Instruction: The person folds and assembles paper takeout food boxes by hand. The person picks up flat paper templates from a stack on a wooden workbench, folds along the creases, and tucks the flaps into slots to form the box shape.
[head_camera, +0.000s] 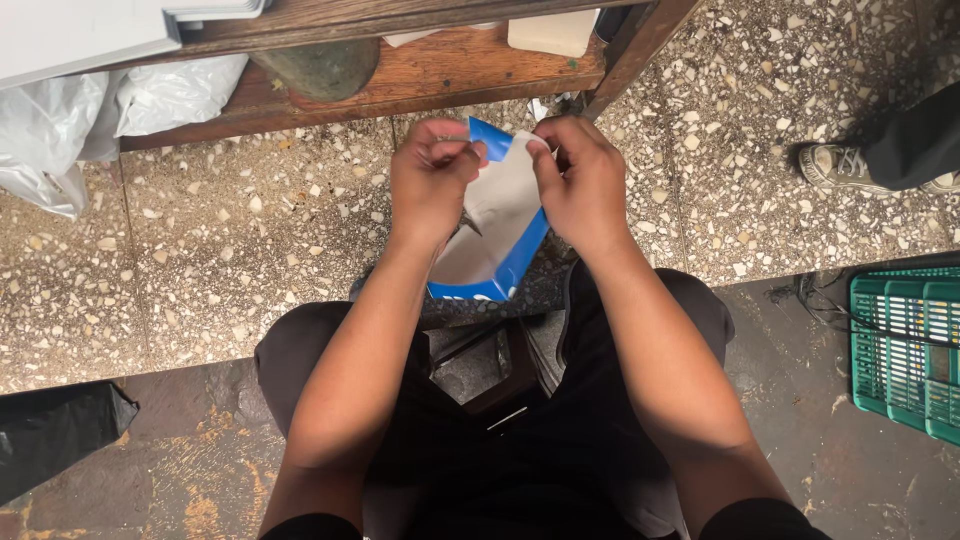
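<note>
holding a blue-and-white paper pouch (497, 230) up over the lap, seated, both hands at its top edge. left hand (432, 175) pinching the left corner of the mouth, fingers curled tight. right hand (580, 180) pinching the right corner, thumb against the white flap. pouch hangs between them, above the terrazzo floor (250, 250), in front of a wooden shelf (430, 70). green crate (905, 345) at right; another person's shoe (840, 165) beyond; black bag (55, 430) at left.

risks, as judged: uneven pull from the two pinches could rip the paper down the side rather than along the seam. any contents might then spill onto lap or floor. the contents cannot be seen.
</note>
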